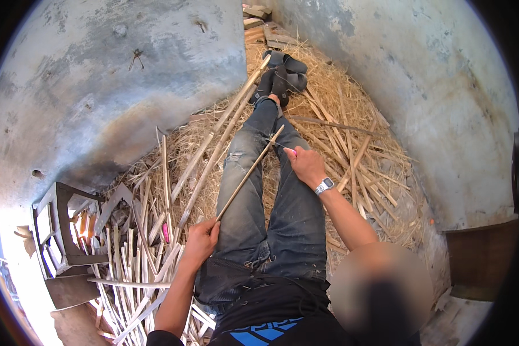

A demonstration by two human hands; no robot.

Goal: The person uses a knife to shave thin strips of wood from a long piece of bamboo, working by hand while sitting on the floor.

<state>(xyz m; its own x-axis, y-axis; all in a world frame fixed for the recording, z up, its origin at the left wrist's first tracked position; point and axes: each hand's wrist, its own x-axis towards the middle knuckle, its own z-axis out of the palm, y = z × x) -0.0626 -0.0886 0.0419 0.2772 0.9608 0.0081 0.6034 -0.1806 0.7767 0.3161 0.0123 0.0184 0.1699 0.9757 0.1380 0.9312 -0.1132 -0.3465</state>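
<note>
My left hand (202,239) is closed around the lower end of a thin wooden strip (245,177), which slants up over my thighs to between my knees. My right hand (307,166) grips a small knife (293,151) by its pink handle. Its thin grey blade lies against the strip near the upper end; the exact contact is too small to make out. Both legs, in worn dark jeans (297,216), stretch out ahead, with the feet in dark slippers (286,61).
Pale shavings (328,75) cover the floor around my legs. Long poles (213,135) lean along my left leg, and several split strips (130,259) are piled at the left by a metal frame (69,225). More strips (357,155) lie right. Walls (432,86) rise on both sides.
</note>
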